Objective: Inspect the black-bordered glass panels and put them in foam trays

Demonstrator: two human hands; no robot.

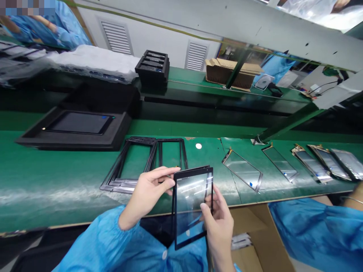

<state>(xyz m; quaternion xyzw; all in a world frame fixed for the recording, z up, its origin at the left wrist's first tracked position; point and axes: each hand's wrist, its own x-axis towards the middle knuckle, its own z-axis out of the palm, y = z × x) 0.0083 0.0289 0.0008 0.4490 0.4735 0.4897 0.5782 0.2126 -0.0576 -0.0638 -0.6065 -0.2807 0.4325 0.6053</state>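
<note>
A clear glass touch panel with a black border (193, 211) is held upright in front of me, above the bench's near edge. My right hand (218, 219) grips its right side, thumb on the front and fingers behind. At the top left corner, my left hand (154, 187) pinches with thumb and forefinger. A second dark edge shows just behind the panel, apparently a black frame; how the two meet is hidden. Beyond my left hand lie a stack of black frames (119, 185) and another black frame (171, 139) on the green bench.
Several glass panels (244, 170) lie along the bench to the right. A black foam tray (73, 139) holds a dark screen at left. Black trays (153, 66) and a cardboard divider box (232, 71) stand on the shelf. A co-worker's blue sleeve (314, 230) is close at right.
</note>
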